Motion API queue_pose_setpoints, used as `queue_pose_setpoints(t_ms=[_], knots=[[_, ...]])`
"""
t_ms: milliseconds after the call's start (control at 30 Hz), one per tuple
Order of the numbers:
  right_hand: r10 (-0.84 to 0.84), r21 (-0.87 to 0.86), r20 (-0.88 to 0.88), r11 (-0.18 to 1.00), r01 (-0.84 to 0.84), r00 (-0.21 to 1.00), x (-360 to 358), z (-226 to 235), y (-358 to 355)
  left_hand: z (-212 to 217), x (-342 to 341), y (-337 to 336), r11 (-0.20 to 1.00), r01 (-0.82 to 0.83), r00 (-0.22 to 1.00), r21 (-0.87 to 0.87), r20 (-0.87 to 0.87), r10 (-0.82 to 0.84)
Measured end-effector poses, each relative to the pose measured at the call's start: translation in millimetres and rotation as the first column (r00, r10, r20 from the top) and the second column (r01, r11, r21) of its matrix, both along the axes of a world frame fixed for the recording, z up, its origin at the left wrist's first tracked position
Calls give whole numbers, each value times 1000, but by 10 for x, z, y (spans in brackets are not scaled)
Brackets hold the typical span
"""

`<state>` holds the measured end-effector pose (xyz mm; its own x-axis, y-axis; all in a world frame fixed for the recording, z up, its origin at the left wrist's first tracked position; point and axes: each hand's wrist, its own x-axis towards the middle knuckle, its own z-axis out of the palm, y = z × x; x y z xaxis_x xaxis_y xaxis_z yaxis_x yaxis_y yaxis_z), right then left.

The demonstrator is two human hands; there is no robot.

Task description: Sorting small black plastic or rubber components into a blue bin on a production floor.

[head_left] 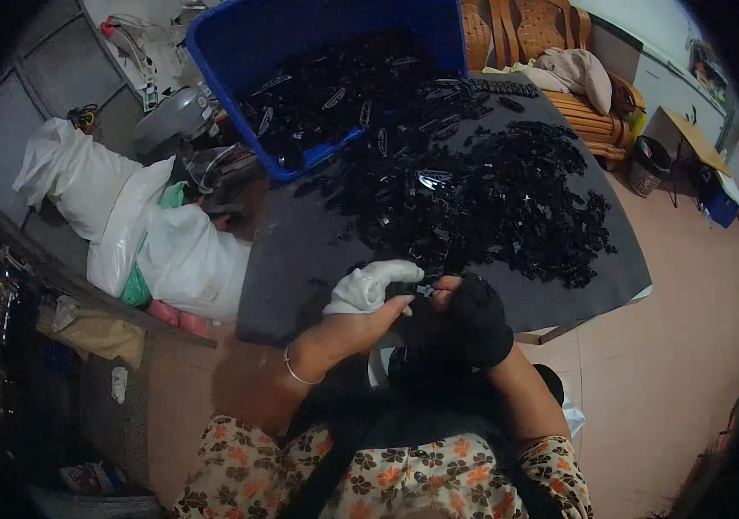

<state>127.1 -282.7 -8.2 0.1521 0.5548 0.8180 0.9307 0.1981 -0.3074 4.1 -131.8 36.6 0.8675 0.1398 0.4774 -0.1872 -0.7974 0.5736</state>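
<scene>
My left hand [368, 292], in a white glove with the thumb bare, is closed at the near edge of the dark table [300, 251]. Facing it is my right hand [472, 316], in a black glove with bare fingertips, also closed. Between the two sets of fingertips is a small dark part with a shiny bit [424, 291]; its exact kind is too small to tell. Just beyond my hands lies a broad heap of small black plastic parts [525, 203], some glossy. Several longer, slotted black pieces [447, 125] lie toward the far side.
A blue bin [231, 99], tipped toward the table, holds more black pieces. Stuffed white sacks [188, 259] stand to the left. At the far right are a wooden bench [586, 121] with cloth on it and a waste basket [646, 164] on the tiled floor [646, 346].
</scene>
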Motion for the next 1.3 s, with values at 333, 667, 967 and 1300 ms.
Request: queue_pose_setpoints(t_ms=[333, 667, 967, 1300], knots=[[21, -195, -67, 980, -34, 998, -55, 172, -20, -83, -114, -72, 797, -190, 938, -574, -344, -25], [87, -510, -413, 803, -309, 907, -48, 87, -164, -118, -359, -184, 967, 40, 970, -252, -224, -98], [114, -596, -296, 754, -277, 948, 165, 128, -375, -37, -32, 57, 976, -15, 988, 218, -146, 48], [-303, -515, 5, 816, 262, 953, 135, 0, 107, -4, 797, 110, 907, -280, 829, 313, -397, 393]])
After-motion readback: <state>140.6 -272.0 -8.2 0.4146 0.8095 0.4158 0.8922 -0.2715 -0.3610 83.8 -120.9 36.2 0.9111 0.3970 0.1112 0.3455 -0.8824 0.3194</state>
